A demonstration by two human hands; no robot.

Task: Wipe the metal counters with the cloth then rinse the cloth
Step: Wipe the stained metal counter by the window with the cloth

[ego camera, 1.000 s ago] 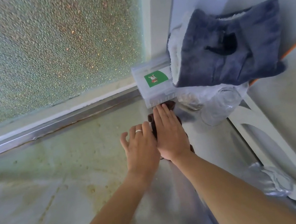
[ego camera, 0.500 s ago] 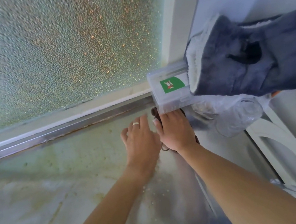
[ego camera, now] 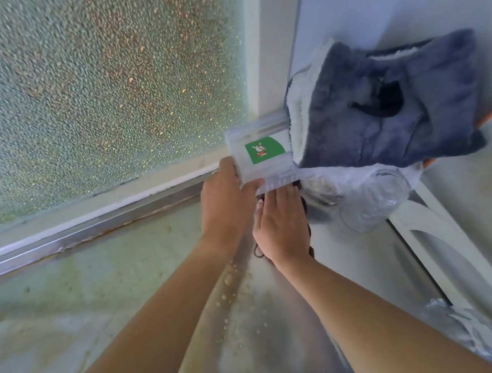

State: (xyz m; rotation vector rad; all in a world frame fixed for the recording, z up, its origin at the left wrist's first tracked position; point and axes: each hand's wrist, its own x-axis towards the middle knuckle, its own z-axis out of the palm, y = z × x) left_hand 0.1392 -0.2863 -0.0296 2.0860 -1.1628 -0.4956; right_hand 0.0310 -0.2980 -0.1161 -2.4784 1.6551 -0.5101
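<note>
The left hand (ego camera: pixel 228 202) grasps the left end of a clear box (ego camera: pixel 261 158) (it has a green label), with the thumb on the front edge. The right hand (ego camera: pixel 281 225) lies flat, fingers straight, and presses the dark cloth (ego camera: pixel 304 206) on the counter (ego camera: pixel 96 306); its fingertips reach under the box. The cloth is mostly hidden below the palm; only dark edges show beside it. A grey mitt (ego camera: pixel 386 106) rests on the right part of the box, above a crumpled plastic bag (ego camera: pixel 368 196). Behind is a frosted window (ego camera: pixel 87 89).
</note>
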